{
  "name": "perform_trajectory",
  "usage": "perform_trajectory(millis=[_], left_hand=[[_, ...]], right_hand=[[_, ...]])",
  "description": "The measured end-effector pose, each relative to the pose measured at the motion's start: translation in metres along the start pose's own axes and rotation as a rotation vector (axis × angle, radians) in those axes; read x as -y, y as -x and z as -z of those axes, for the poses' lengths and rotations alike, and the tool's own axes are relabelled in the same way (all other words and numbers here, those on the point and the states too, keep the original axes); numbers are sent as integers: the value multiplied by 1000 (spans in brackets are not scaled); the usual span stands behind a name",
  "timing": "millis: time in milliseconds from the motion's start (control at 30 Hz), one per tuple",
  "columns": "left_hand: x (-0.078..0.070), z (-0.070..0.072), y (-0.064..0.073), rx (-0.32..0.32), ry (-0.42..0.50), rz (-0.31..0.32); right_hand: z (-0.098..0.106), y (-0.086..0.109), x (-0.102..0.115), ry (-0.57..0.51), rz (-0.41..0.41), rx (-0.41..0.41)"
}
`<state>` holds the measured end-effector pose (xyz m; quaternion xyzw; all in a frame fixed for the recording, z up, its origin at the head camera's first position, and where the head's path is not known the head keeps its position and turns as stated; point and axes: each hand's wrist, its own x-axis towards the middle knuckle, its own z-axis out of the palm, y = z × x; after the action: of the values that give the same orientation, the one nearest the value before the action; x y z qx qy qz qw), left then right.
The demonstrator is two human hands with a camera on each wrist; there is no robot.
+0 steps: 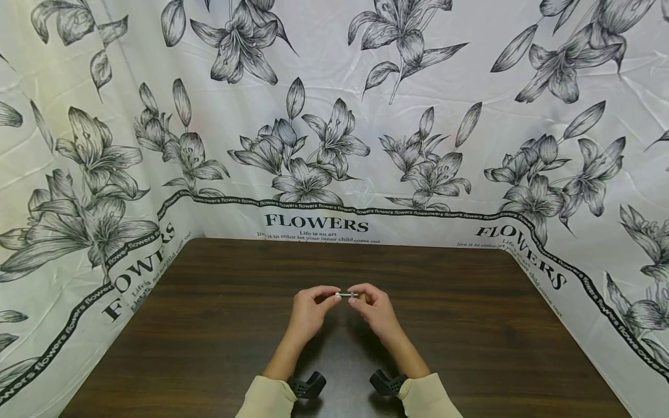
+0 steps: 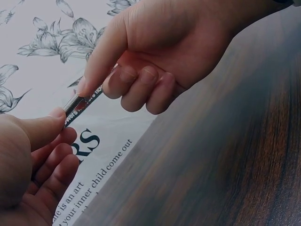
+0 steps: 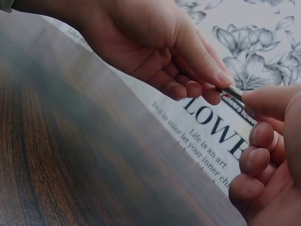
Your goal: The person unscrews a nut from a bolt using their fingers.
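A small silvery metal bolt (image 1: 345,295) is held level in the air between the two hands, above the dark table. My left hand (image 1: 306,313) pinches its left end between thumb and fingertips. At the other end my right hand (image 1: 380,313) does the same, close to a wider part that looks like a nut (image 1: 352,295). Fine threads show along the bolt (image 2: 73,104) in the left wrist view. Seen from the right wrist, only a short stretch of the bolt (image 3: 234,92) shows; the fingertips hide both ends.
The brown wood-grain table (image 1: 209,325) spreads beneath both arms. White cloth (image 1: 324,69) printed with black lilies and the word FLOWERS hangs behind it and along both sides. Each wrist wears a black camera mount (image 1: 308,385) next to a pale sleeve (image 1: 269,397).
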<state>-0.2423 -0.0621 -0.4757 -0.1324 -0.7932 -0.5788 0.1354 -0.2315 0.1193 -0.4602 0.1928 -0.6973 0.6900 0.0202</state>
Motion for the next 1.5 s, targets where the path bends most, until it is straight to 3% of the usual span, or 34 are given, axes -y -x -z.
perform_trajectory(millis=[200, 500, 800, 1000, 1267, 1500], left_hand=[[1, 0, 0, -7, 18, 7], [2, 0, -1, 2, 27, 32], [0, -1, -1, 4, 37, 29], [1, -4, -1, 39, 49, 9], [2, -5, 1, 54, 49, -10], [3, -4, 1, 44, 41, -15]], right_hand=[[0, -1, -1, 6, 57, 0], [0, 0, 0, 28, 74, -12], [0, 0, 1, 89, -36, -22], [0, 1, 1, 125, -115, -2], [2, 1, 2, 111, -136, 47], [0, 1, 3, 85, -127, 37]])
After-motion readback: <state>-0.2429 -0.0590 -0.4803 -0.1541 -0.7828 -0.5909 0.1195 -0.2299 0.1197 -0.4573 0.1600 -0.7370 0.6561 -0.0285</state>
